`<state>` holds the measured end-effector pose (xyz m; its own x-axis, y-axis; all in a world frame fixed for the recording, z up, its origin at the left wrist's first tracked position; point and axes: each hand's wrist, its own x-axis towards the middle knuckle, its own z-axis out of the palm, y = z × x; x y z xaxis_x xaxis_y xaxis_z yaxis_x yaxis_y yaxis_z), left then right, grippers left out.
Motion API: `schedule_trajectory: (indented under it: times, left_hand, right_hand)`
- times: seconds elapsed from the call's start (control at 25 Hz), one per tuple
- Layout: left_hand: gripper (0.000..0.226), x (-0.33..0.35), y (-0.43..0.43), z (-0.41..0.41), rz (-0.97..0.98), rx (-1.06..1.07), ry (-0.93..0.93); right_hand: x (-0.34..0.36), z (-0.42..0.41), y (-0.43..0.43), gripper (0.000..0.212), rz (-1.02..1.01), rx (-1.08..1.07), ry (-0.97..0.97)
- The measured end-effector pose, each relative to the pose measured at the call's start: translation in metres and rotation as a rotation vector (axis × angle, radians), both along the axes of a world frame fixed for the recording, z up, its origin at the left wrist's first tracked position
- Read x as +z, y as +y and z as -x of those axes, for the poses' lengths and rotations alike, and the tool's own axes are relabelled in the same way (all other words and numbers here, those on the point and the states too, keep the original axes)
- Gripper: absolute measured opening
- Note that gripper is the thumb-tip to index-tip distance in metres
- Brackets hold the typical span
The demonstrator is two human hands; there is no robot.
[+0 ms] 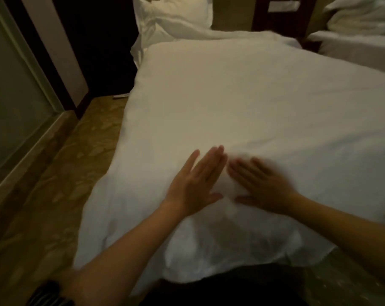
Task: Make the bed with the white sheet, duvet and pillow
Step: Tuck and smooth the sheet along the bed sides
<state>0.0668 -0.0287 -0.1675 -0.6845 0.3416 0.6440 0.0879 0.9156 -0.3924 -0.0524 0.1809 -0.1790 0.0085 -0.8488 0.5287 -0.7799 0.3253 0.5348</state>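
Here's the tally: 2 hands in the lower middle of the frame, the left hand (193, 186) and the right hand (262, 186). 2 beds in shot, the near bed (253, 35) through the centre and the far bed (352, 51) at the upper right. 1 white duvet (242, 102) in the centre. 1 pillow (176, 12) at top centre. 1 heap of bedding (361, 16) in the upper right corner. 1 dark wooden frame (282, 18) along the top. 1 glass panel (10, 96) at the left edge.
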Motion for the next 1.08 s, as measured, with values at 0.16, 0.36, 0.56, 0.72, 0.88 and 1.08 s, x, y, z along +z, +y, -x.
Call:
schedule_trajectory:
  times: [0.16, 0.36, 0.56, 0.72, 0.88, 1.08]
  left_hand:
    - [0.065, -0.102, 0.032, -0.029, 0.267, -0.040, -0.165]
    - [0.056, -0.007, 0.080, 0.037, 0.106, -0.132, 0.117]
    - [0.065, 0.041, 0.119, 0.108, 0.128, -0.183, -0.042]
    - [0.078, 0.023, 0.121, 0.105, 0.305, -0.109, -0.117]
    - [0.091, -0.026, 0.135, 0.099, 0.479, -0.026, -0.222]
    - [0.075, -0.050, 0.160, 0.071, 0.378, -0.279, -0.397]
  right_hand:
    - [-0.082, 0.001, 0.052, 0.084, -0.363, 0.005, 0.126]
    - [0.008, 0.045, 0.086, 0.053, 0.015, 0.175, 0.012]
    - [0.021, 0.099, 0.107, 0.071, 0.095, 0.019, -0.042]
    - [-0.031, 0.090, 0.116, 0.072, 0.168, -0.063, -0.015]
    - [-0.057, 0.080, 0.136, 0.058, 0.009, -0.115, -0.079]
    - [-0.073, 0.063, 0.189, 0.044, -0.142, 0.056, -0.128]
